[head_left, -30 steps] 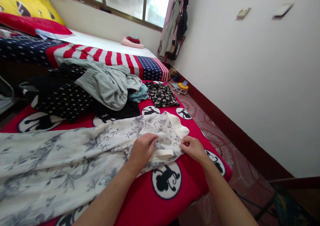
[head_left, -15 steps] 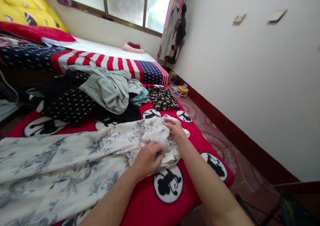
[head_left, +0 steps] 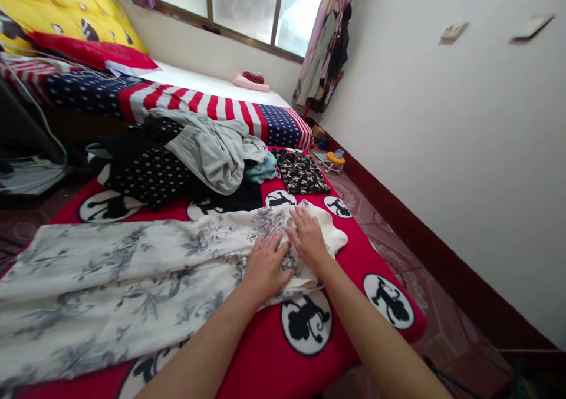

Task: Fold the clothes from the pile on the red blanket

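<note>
A long white garment with grey floral print (head_left: 132, 269) lies stretched across the red blanket (head_left: 274, 358); I cannot tell whether it is a dress or trousers. My left hand (head_left: 267, 269) rests palm down on its right-hand part, fingers spread. Just right of it, my right hand (head_left: 309, 240) lies flat on the same cloth, fingers stretched out. Neither hand grips the fabric. Plain white cloth shows at the garment's right end, beyond my right hand.
Behind the garment is a heap of loose clothes (head_left: 212, 151), grey and black. A folded black floral garment (head_left: 303, 172) lies right of it. Farther back stands a bed with a stars-and-stripes cover (head_left: 212, 107). A white wall (head_left: 420, 151) rises at the right.
My fingers were curled at the bunched cloth and now lie flat and spread on it. The cloth under them looks smoother. The view has shifted a little to the left.
</note>
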A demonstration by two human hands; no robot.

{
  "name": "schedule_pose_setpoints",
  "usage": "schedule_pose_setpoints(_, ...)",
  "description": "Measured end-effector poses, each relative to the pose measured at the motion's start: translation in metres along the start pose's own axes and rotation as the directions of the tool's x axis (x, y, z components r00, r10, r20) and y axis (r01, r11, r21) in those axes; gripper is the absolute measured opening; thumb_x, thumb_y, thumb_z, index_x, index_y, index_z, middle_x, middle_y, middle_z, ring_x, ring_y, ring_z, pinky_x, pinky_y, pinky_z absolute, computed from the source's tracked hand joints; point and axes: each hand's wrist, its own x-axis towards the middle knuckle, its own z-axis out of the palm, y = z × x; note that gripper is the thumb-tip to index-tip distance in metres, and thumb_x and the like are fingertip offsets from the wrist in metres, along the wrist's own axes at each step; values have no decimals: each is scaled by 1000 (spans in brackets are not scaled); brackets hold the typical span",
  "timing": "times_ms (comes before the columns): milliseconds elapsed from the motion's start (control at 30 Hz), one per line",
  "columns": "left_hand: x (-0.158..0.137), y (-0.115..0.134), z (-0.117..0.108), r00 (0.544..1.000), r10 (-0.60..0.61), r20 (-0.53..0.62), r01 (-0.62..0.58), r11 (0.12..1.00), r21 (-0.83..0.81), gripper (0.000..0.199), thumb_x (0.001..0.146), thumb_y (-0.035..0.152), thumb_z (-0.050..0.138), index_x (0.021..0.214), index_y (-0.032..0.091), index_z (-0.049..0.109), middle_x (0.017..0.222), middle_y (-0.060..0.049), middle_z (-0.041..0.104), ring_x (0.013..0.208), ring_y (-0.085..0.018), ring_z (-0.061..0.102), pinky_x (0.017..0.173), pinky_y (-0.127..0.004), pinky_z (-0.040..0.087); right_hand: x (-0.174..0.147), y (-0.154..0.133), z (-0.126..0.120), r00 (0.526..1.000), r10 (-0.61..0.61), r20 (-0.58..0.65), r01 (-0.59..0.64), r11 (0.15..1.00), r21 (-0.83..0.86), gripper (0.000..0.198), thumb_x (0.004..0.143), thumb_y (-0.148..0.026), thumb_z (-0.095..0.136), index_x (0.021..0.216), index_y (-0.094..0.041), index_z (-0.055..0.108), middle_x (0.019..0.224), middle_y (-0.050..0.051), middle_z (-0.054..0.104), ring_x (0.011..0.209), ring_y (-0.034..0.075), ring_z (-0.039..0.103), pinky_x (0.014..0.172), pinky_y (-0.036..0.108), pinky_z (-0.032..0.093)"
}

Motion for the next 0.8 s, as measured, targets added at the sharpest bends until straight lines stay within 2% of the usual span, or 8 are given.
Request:
schedule_pose_setpoints(100, -1, -2, 1, 997, -16, 75, 17, 1000, -7, 73, 70, 47, 72, 134, 20, 49, 148, -14, 41, 139, -31, 33, 116, -53, 16, -11, 6, 13, 986, 70, 153, -42, 982, -183, 54, 98, -37, 31, 148, -20, 30, 156, 8, 26, 144, 26, 19, 113, 56, 18)
schedule_pose_setpoints(233, -9, -8, -4, 989, -12, 145, 16, 999, -30, 90, 65, 60, 73, 140, 19, 44, 154, -16, 30, 143, -33, 23, 117, -54, 13, -17, 17, 24, 974, 168, 154, -111, 940, -324, 54, 99, -40, 23, 151, -25, 21, 159, 3, 15, 146, 23, 12, 112, 58, 20)
schedule_pose_setpoints(367, -38, -18, -25, 981, 28, 193, -8, 995, -104, 86, 68, 57, 73, 140, 22, 44, 156, -14, 25, 145, -33, 14, 117, -53, 13, -16, 19, 25, 975, 164, 149, -93, 912, -400, 54, 99, -39, 17, 151, -23, 21, 159, 4, 15, 146, 24, 12, 110, 58, 23)
schedule_pose_setpoints(467, -74, -29, -51, 977, 35, 211, 13, 975, -222, 71, 71, 49, 74, 134, 24, 52, 152, -12, 34, 143, -32, 23, 115, -51, 21, -14, 18, 21, 973, 162, 166, -77, 902, -426, 55, 99, -39, 19, 149, -19, 27, 158, 6, 20, 145, 28, 16, 108, 61, 26)
schedule_pose_setpoints(567, -116, -43, -76, 990, -48, 136, 92, 934, -345, 55, 75, 39, 74, 125, 22, 60, 140, -10, 53, 134, -27, 41, 113, -43, 31, -9, 7, 18, 981, 148, 127, -78, 896, -437, 53, 95, -36, 30, 142, -14, 40, 154, 13, 29, 141, 35, 25, 105, 65, 26)
schedule_pose_setpoints(633, -145, -50, -89, 987, -156, 41, 160, 906, -391, 43, 78, 30, 72, 119, 21, 65, 128, -9, 63, 125, -24, 52, 108, -38, 37, -6, -16, 20, 998, 46, 50, -25, 929, -370, 51, 92, -31, 35, 138, -11, 45, 153, 18, 30, 139, 37, 29, 106, 63, 28)
schedule_pose_setpoints(700, -172, -55, -98, 957, -278, -81, 225, 891, -394, 27, 81, 23, 67, 108, 21, 70, 113, -7, 70, 111, -21, 61, 100, -34, 45, -9, -54, 24, 992, -128, -17, 122, 972, -201, 50, 90, -30, 36, 136, -13, 45, 151, 20, 32, 137, 35, 34, 108, 59, 30)
schedule_pose_setpoints(800, -208, -56, -104, 875, -396, -278, 297, 894, -336, 14, 86, 18, 59, 91, 22, 71, 90, -3, 73, 88, -17, 67, 83, -29, 52, -24, -130, 36, 914, -405, -8, 404, 908, 108, 49, 88, -32, 41, 136, -22, 44, 146, 13, 43, 134, 31, 40, 110, 59, 27)
